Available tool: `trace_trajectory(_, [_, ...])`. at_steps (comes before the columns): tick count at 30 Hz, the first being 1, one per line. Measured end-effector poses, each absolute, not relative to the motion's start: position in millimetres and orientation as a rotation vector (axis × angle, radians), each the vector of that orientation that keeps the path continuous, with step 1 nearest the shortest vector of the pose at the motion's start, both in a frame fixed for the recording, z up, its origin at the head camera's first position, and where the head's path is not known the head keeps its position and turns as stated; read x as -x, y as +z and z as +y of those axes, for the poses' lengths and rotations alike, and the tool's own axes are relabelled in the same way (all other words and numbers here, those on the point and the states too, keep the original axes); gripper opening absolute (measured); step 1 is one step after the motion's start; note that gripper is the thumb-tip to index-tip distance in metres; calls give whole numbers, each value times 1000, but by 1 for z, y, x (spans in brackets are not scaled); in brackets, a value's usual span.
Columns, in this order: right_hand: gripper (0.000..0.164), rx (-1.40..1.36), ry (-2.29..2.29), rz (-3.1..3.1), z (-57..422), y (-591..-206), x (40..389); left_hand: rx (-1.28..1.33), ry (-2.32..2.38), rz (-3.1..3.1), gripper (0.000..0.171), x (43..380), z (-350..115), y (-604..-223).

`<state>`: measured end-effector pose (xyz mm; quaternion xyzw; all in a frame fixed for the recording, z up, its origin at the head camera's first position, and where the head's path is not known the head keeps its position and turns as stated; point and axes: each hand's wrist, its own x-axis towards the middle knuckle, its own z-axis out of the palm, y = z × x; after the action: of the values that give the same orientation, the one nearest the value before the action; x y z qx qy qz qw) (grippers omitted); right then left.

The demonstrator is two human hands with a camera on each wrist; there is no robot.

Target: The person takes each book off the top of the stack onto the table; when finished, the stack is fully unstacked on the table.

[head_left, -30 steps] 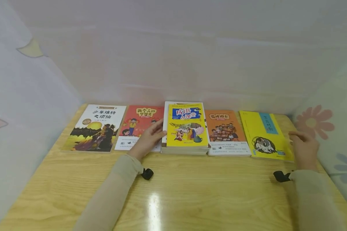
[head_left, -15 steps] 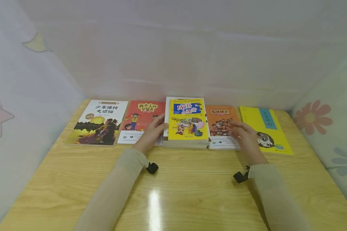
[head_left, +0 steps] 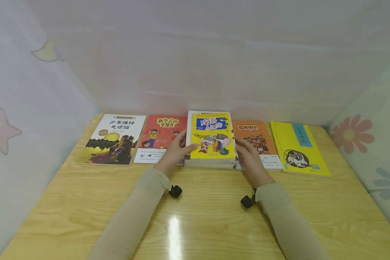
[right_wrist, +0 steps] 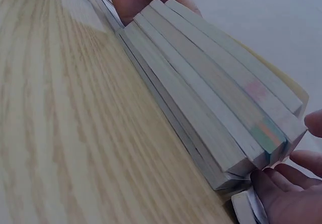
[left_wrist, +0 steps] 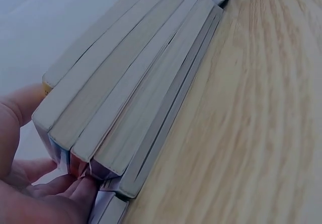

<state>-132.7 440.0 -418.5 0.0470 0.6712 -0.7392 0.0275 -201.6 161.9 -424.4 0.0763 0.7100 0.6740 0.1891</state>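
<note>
In the head view a stack of several books [head_left: 210, 163] lies at the middle back of the table, with a small yellow book [head_left: 211, 135] on top. My left hand [head_left: 173, 153] grips the left side of the stack, thumb on the yellow cover's edge. On the opposite side my right hand [head_left: 252, 161] holds the stack by its right edge. The left wrist view shows the page edges of the stacked books [left_wrist: 126, 78], with the thumb at the upper corner and the fingers against the side. Right-hand fingers [right_wrist: 287, 183] press the near corner in the right wrist view.
A white-covered book [head_left: 112, 139] and a red book [head_left: 162, 137] lie flat left of the stack. To its right lie an orange book [head_left: 251, 131] and a yellow book [head_left: 297, 148]. Wall cloth stands behind the wooden table [head_left: 208, 216] and along both sides.
My right hand has moved left from beside the far-right yellow book, over the orange book, to the stack's right side. The left hand stays at the stack, its thumb now further over the cover.
</note>
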Motion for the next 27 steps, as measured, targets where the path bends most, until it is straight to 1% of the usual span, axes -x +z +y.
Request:
trace_trajectory(7, [56,-127,-2254,2061,442,-426,134,-189,1929,1938,88,204,161,-425])
trace_trajectory(17, [61,37,-2240,2125,446,-432,137,-252,1894,1865,75,209,143,-418])
trace_trajectory(22, [65,33,-2240,2098,446,-433,138,-166,1815,1872,64,209,130,-409])
trace_trajectory(24, [66,0,-2208,2134,447,-433,137,-140,1781,1880,57,209,128,-406])
trace_trajectory(27, [63,-49,-2179,2170,449,-433,135,-140,1697,1944,48,209,124,-403])
